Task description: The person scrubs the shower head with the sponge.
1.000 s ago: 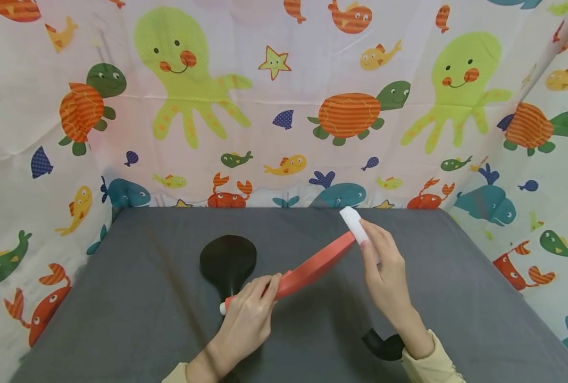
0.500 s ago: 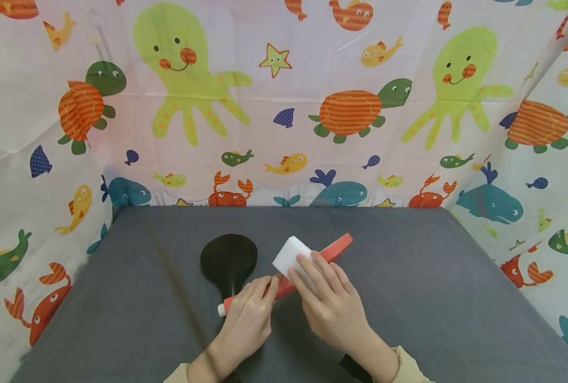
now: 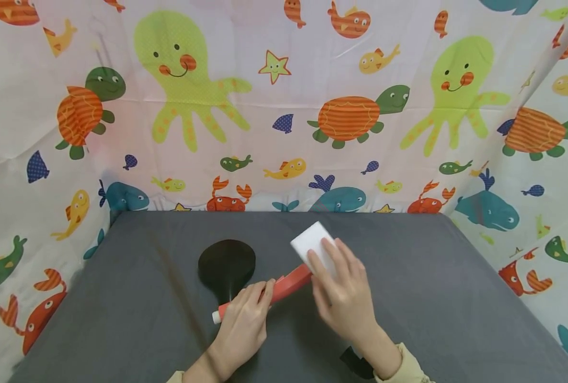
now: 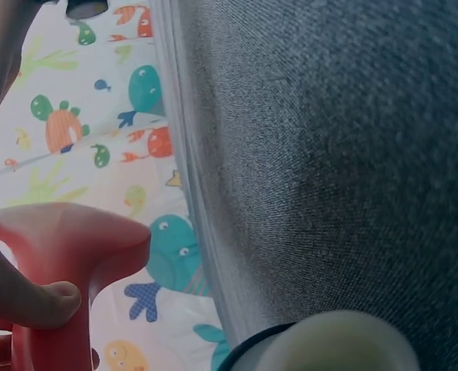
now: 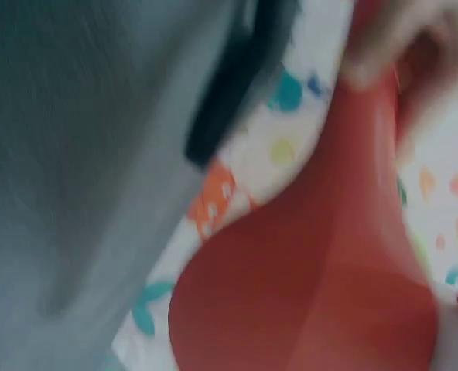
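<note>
My left hand [image 3: 243, 322] grips the narrow handle of a red paddle-shaped thing [image 3: 289, 284], which has a white end. In the left wrist view, a thumb presses the red surface [image 4: 63, 255]. My right hand [image 3: 346, 290] holds a white sponge block [image 3: 312, 242] at the paddle's upper right part, fingers spread over its face. The right wrist view shows the wide red blade [image 5: 314, 294], blurred; the sponge is barely visible at its edge. A black paddle-shaped thing [image 3: 226, 266] with a round head lies behind my left hand, its handle partly hidden.
A dark grey cloth covers the table [image 3: 432, 298]. White curtains [image 3: 265, 138] printed with sea animals stand behind and at both sides. A black curved piece [image 3: 357, 363] sits beside my right wrist. A blurred brown streak crosses the left part of the head view.
The sponge has moved from the red paddle's far tip down and left along it, then slightly back up and right. My left hand keeps its grip on the handle.
</note>
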{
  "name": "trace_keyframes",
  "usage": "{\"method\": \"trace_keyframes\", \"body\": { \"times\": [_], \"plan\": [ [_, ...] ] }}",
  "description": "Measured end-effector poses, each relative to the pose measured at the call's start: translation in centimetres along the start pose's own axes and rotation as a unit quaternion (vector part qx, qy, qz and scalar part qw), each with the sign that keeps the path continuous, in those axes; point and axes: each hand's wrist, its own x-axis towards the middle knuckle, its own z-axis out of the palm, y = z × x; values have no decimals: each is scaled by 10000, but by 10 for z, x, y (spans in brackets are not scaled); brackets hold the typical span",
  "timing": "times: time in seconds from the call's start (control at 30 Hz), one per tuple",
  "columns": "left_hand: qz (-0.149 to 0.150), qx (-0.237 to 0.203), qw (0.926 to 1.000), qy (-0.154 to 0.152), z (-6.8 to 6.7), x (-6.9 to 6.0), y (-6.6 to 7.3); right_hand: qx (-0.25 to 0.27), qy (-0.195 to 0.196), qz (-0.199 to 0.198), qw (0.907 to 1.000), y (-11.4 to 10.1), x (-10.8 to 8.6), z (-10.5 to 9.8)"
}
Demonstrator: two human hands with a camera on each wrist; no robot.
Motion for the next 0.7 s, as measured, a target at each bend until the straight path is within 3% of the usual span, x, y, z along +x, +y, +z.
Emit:
{"method": "trace_keyframes", "body": {
  "times": [0.13, 0.23, 0.3, 0.43, 0.53, 0.6, 0.63, 0.7],
  "plan": [
    [85, 20, 9999, 143, 1, 0, -2, -147, -289, -975, 9947, -19, -7, 11],
    [130, 5, 9997, 204, 1, 1, -3, -186, -315, -1134, 9929, -19, -9, 13],
    [123, 3, 9998, 178, 1, 0, -3, -83, -96, -953, 9954, -11, -6, 12],
    [12, 12, 9999, 167, -3, 2, -6, 413, 342, -29, 9986, 15, 6, 6],
    [-145, -223, 9994, 224, -4, 2, -6, 1032, 349, 1108, 9879, 33, 10, -1],
    [-256, -532, 9977, 326, -3, 2, -4, 1443, 316, 1854, 9715, 42, 8, -6],
    [-321, -787, 9956, 391, -2, 2, -3, 1737, 253, 2243, 9586, 45, 7, -8],
    [-479, -1458, 9870, 484, 0, 4, 0, 2452, 158, 2970, 9227, 49, 6, -13]
  ]
}}
